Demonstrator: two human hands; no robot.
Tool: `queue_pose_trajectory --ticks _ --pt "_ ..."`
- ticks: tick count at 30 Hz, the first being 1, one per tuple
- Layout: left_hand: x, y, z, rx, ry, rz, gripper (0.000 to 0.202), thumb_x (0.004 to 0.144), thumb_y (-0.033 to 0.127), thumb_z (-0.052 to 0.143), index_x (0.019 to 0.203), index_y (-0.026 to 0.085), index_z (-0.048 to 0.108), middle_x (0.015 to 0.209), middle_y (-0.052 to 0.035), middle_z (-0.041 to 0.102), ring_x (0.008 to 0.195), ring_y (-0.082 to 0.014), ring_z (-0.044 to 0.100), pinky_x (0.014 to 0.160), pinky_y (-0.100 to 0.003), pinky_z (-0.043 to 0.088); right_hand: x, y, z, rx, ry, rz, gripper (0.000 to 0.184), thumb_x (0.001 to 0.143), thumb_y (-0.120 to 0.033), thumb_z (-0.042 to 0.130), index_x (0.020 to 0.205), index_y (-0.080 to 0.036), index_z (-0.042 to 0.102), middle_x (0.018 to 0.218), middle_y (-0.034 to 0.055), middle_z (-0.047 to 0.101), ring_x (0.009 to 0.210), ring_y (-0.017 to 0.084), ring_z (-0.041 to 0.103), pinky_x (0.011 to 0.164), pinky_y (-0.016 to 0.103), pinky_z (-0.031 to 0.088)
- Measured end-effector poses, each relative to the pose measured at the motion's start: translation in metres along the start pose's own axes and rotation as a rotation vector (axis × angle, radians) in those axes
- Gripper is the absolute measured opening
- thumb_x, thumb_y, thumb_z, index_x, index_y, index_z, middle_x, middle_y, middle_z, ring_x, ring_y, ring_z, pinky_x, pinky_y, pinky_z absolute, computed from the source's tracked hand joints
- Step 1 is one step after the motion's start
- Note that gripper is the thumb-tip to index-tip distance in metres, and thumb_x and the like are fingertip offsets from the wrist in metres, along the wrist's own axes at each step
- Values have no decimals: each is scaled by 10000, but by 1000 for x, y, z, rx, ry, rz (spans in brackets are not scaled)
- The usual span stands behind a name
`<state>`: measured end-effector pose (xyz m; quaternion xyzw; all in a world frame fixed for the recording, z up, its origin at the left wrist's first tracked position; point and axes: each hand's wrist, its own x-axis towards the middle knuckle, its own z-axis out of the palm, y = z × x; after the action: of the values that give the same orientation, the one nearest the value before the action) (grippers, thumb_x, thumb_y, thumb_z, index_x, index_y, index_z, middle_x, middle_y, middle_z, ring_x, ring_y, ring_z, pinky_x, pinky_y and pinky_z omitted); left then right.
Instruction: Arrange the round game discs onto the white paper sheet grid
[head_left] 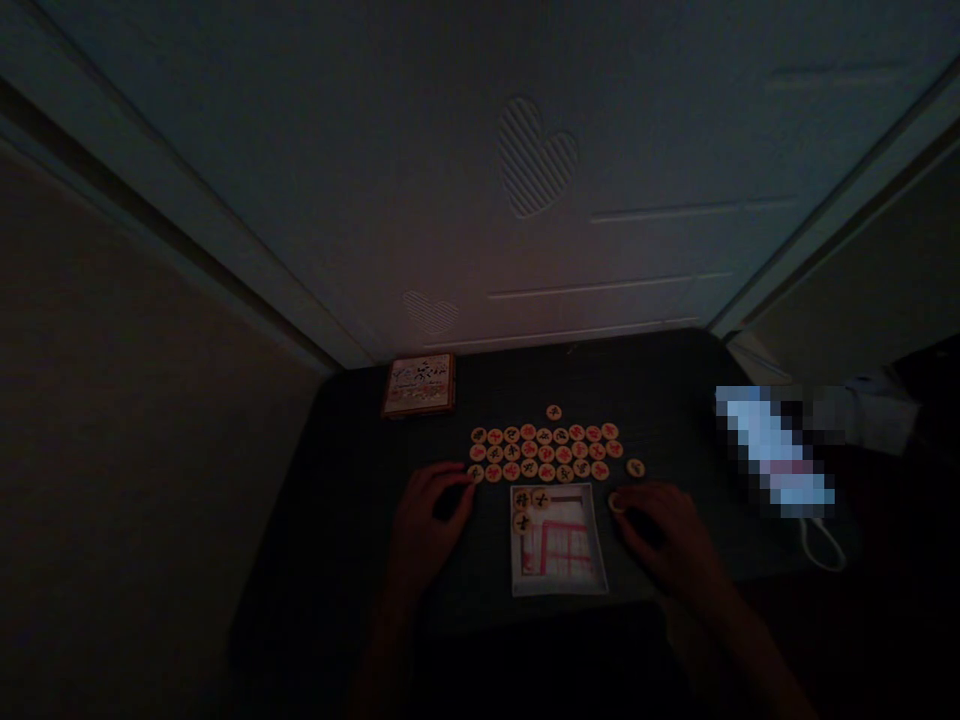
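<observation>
Round wooden Chinese chess pieces point(546, 453) with red or black characters lie in three rows on the dark table. My left hand point(431, 520) is at the left end of the nearest row, its thumb and fingertips closed at the edges of a Chinese chess piece point(476, 474). My right hand point(667, 525) pinches another Chinese chess piece point(616, 503) at the table, right of a shallow white box point(600, 575). Inside the box, three black-marked pieces point(522, 498) sit at the far left corner. Dim light hides finger detail.
One loose piece point(553, 412) lies beyond the rows, another point(636, 467) to their right. A decorated square box point(420, 384) stands at the back left. At right is a pixelated bright object point(776, 450) with a white cord loop point(823, 545). A white panel point(465, 200) rises behind the table.
</observation>
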<state>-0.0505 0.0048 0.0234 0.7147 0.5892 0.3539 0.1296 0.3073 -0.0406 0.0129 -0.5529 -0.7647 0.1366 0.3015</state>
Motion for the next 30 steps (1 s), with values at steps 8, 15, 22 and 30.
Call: queue_pose_trajectory --ticks 8,15,22,30 --pt "-1 3 -1 -6 22 -7 71 931 297 658 971 263 706 1109 -49 708 1058 -240 672 947 -443 566 0 -21 -6 201 57 114 187 948 -341 647 1114 -269 691 1087 72 737 1003 239 710 881 392 588" --pt "-4 22 -7 -111 -1 -57 87 925 283 657 962 232 715 954 -20 739 853 -181 698 793 -322 567 6 -57 -4 280 24 129 255 934 -288 641 1183 -261 693 1112 84 697 922 207 714 782 327 617" --pt "-22 101 -8 -375 -278 -185 124 927 276 636 980 250 745 881 4 771 723 -140 672 689 -255 534 14 -90 -2 379 22 40 207 923 -240 659 1128 -266 663 1080 58 709 954 206 712 821 340 619" --pt "-23 125 2 -530 -357 -300 134 913 302 642 961 227 742 872 -6 775 739 -150 681 670 -257 528 9 -104 -1 451 35 -56 170 943 -174 663 1085 -265 642 1072 40 695 1001 176 703 866 299 599"
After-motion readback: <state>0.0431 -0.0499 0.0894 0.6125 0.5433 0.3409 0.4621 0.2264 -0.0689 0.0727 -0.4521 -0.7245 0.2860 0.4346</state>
